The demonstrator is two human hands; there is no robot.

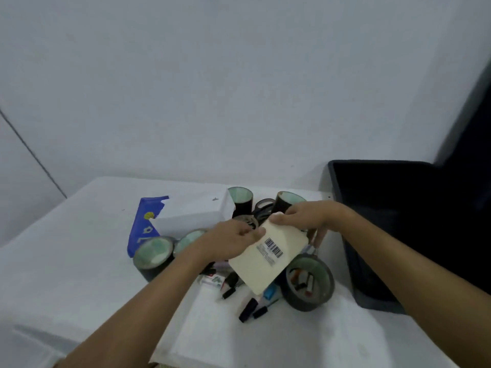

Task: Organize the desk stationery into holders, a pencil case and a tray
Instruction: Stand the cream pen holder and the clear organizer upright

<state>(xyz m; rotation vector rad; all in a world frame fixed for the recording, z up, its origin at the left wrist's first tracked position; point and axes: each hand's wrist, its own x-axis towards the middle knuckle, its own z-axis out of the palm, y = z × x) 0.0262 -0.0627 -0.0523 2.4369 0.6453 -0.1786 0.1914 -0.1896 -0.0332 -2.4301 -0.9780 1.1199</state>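
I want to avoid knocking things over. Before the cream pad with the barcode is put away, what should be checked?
1. Both hands hold the cream pad: left hand and right hand pinch its top edge. Ok.
2. Pad lifted free of the markers: cannot tell.
3. Black tray within reach on the right: ok.
4. Tray empty: cannot tell, too dark.
5. Holders upright: the near holder lies tilted with pens inside. Not ok.

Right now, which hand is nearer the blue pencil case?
Left. The left hand grips the cream pad's edge, just right of the blue pencil case; the right hand holds its far corner, further right.
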